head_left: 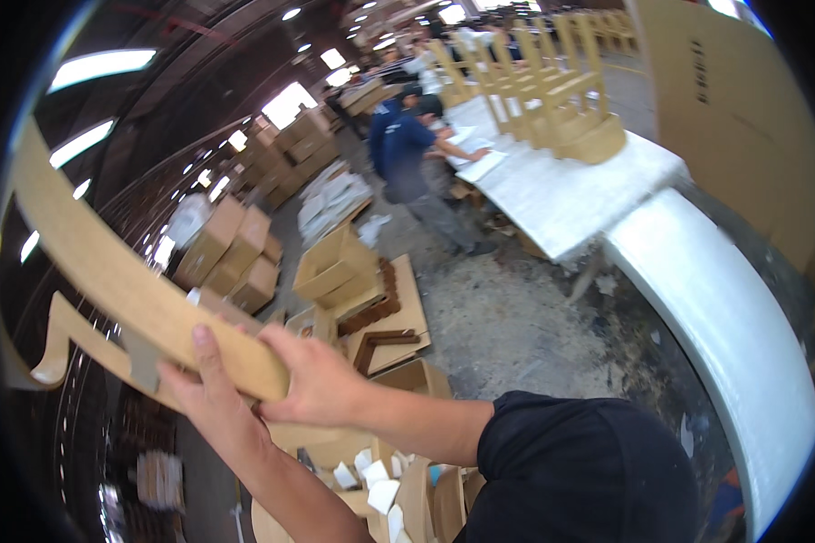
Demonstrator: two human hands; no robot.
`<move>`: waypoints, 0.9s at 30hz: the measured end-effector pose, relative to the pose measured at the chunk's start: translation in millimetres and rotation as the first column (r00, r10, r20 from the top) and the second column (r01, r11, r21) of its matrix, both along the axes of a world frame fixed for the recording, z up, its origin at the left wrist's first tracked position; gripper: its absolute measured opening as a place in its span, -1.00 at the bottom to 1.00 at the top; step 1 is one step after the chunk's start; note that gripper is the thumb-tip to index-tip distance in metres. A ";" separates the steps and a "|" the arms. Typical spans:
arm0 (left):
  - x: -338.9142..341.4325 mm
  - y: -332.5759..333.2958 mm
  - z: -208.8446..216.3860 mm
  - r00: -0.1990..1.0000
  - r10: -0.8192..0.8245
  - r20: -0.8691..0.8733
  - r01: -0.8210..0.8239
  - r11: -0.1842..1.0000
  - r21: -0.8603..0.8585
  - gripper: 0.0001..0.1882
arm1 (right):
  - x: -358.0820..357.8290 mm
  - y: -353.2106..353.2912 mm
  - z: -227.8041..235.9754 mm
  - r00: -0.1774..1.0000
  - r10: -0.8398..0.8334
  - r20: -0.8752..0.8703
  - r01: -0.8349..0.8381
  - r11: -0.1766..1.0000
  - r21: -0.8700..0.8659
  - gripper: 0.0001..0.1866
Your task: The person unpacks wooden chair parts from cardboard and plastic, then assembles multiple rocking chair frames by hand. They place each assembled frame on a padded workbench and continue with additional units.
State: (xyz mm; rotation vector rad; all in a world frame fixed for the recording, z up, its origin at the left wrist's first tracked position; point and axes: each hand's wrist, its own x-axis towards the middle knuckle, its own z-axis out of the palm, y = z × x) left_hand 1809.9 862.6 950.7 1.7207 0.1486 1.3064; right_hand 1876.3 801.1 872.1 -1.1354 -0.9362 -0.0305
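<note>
A long, curved, light-wood furniture part (136, 285) rises from my hands toward the upper left. My left hand (215, 389) grips its near end from below, with the thumb pressed along the wood; the other fingers are partly hidden. Wrapped over the same end is my right hand (321, 376), close beside the left one. Below the long part runs a thinner wooden piece (95, 337) with a hooked outer end. Whether the two pieces are joined is hidden behind my left hand.
Beneath my arms, an open carton (417, 376) and several white wrapped pieces (383, 494) show. A white-covered table (634, 172) bears upturned wooden chair frames (570, 90); a co-worker (412, 149) leans there. Stacked cardboard boxes (210, 242) stand left. A curved white surface (697, 262) lies right.
</note>
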 end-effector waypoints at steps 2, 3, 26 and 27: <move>22.0 -26.0 -4.9 0.996 -0.075 0.057 0.072 0.996 0.054 -0.46 | 10.0 -25.4 -5.1 0.998 -0.062 0.021 0.061 0.995 0.078 -0.25; 28.9 -35.7 -7.1 0.988 -0.138 0.074 0.131 0.987 0.096 -0.48 | 16.5 -37.1 -7.4 0.998 -0.056 0.015 0.054 0.993 0.110 -0.26; 194.7 -119.3 -98.5 -0.123 -0.961 0.248 0.988 -0.095 0.123 -0.41 | 501.5 -319.0 -24.2 0.955 0.078 -0.285 -0.122 0.983 -0.140 -0.11; 211.4 -113.8 -95.9 -0.240 -0.957 0.161 0.969 -0.227 0.099 -0.35 | 503.3 -316.8 -35.0 0.932 0.157 -0.327 -0.197 0.976 -0.094 -0.09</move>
